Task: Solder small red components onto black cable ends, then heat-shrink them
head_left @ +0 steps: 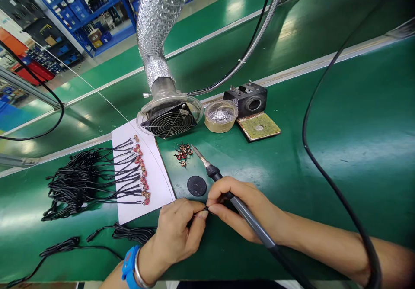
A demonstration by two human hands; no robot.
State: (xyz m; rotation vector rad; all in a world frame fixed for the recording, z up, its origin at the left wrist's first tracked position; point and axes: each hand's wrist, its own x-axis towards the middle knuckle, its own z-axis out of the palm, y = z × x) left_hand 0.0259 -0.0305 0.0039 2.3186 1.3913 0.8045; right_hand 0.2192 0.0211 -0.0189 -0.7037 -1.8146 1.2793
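My left hand (180, 228), closed, pinches a thin black cable end (205, 209) between thumb and forefinger; most of it is hidden by the fingers. Fingertips of my right hand (249, 202) meet the left ones at that same cable end. A soldering iron (249, 219) lies through the right hand, its tip pointing up and left toward a small pile of copper-and-black components (183, 151). Just above my fingertips is a black round disc (196, 186) on the green bench. A coiled black cable (132, 232) lies beside my left wrist.
Black cables (74, 181) with red round ends rest on a white sheet (155, 168) at left. A fume hose (158, 33) with a fan (171, 120) hangs ahead. Behind are a round tub (221, 126), an iron stand (248, 101) and a yellow sponge (259, 126). The iron's cord loops at right.
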